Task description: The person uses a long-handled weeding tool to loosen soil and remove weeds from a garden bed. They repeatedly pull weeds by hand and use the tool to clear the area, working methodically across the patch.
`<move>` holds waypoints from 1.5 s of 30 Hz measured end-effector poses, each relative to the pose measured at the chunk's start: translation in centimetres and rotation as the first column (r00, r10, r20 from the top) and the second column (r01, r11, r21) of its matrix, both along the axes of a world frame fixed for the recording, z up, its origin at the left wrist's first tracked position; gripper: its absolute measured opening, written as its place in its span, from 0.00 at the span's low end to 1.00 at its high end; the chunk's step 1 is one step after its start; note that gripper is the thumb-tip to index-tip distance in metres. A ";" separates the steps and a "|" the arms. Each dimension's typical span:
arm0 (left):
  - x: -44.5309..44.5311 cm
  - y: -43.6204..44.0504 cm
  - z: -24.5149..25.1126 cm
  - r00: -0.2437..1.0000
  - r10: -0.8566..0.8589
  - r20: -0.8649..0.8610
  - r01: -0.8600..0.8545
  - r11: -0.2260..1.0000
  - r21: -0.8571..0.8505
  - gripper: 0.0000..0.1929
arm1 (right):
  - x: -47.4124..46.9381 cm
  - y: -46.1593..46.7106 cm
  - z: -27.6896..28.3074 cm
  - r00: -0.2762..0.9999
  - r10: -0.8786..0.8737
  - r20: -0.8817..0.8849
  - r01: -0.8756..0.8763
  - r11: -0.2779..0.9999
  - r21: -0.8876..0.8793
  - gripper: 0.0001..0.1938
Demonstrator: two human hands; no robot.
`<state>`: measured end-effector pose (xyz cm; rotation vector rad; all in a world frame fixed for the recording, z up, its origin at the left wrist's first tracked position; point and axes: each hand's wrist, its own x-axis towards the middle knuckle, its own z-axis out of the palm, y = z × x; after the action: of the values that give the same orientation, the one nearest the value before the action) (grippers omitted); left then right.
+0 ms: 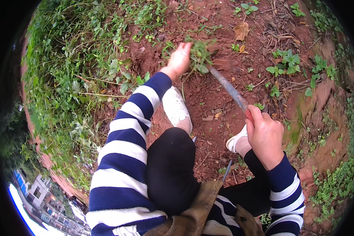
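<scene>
My left hand (180, 60), in a blue and white striped sleeve, is closed on a bunch of green weeds (200, 56), blurred at its edges, above the reddish soil (206, 97). My right hand (264, 132) grips the red end of a long metal-looking tool handle (228, 87). The handle slants up and left to the weeds, and the tool's far end is hidden or blurred there, so its kind cannot be told.
Dense green weeds (85, 53) cover the left side. Leafy plants (289, 63) and dry stems stand at the right, beside a mossy earth bank (321, 118). My white shoes (175, 107) rest on the soil. Thin metal rods (227, 171) show between my legs. Buildings (39, 190) lie far off, lower left.
</scene>
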<state>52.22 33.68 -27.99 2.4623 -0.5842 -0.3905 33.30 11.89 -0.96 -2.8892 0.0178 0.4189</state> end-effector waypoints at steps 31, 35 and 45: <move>8.9 -2.2 -2.4 0.960 -0.268 -0.086 0.279 0.865 0.418 0.28 | 0.0 -0.2 0.2 0.994 -0.011 -0.110 0.013 1.000 0.017 0.19; 9.7 -3.1 -4.3 0.975 -0.183 -0.126 0.221 0.856 0.468 0.41 | 0.2 -0.4 0.3 0.985 -0.004 -0.172 0.010 0.999 0.036 0.22; 10.3 -2.9 -3.8 0.935 -0.322 -0.147 0.343 0.726 0.596 0.20 | 0.2 -0.4 0.6 0.986 0.018 -0.166 -0.013 0.999 0.036 0.24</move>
<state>62.48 30.75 -31.80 2.9543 -1.0283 -0.8894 33.55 11.45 -0.36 -2.8137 0.0149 0.6549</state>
